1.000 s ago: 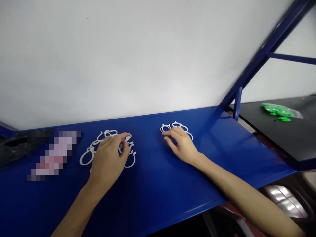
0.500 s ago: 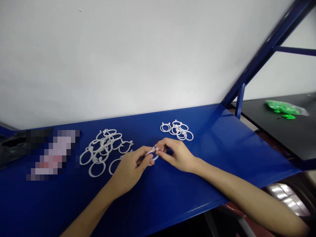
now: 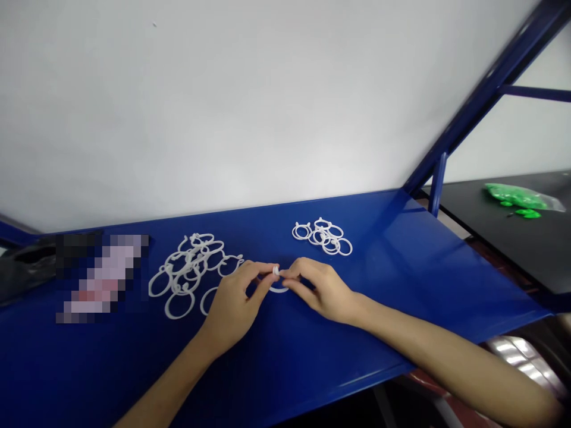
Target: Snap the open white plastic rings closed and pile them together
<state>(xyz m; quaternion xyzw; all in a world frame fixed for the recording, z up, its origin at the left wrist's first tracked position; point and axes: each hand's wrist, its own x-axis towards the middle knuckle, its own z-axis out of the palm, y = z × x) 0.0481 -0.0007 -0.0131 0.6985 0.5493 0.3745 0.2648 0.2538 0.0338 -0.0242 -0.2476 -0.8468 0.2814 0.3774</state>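
I see left hand (image 3: 234, 300) pinching ring (image 3: 279, 290) over table (image 3: 312, 362); right hand (image 3: 328, 291) against it, whether clamped I cannot tell. Knobs (image 3: 275, 271), apart moment ago, now side by side: ring seems closing. Beyond, left, big pile (image 3: 189, 276); farther, right, small pile (image 3: 322, 236).

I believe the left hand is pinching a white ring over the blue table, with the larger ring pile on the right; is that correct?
Not quite: the head view shows the larger ring pile on the left. The left hand does pinch a white ring over the blue table.
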